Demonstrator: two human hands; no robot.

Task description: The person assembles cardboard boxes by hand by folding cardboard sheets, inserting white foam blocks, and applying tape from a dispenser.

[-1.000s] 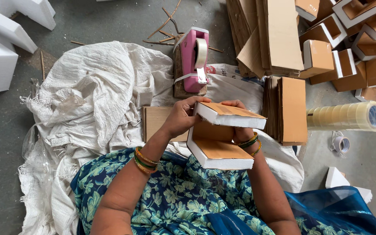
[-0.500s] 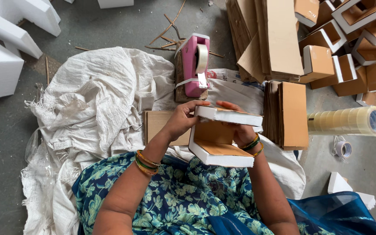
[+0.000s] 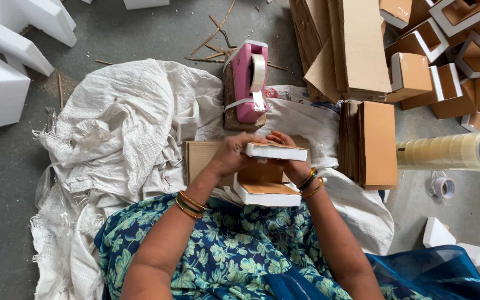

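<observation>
Pink tape dispenser [image 3: 248, 83], brown-and-white box [image 3: 270, 166], white sack cloth [image 3: 129, 128], blue-green floral dress [image 3: 218, 250], gold bangles [image 3: 187, 204].

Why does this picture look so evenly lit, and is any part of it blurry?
Head view: the light is soft and flat, with only faint shadows under the left hand, the right hand and the cardboard box they hold. The pink tape dispenser is sharp. The row of tape rolls at the right edge shows a slight sheen and looks softer.
</observation>
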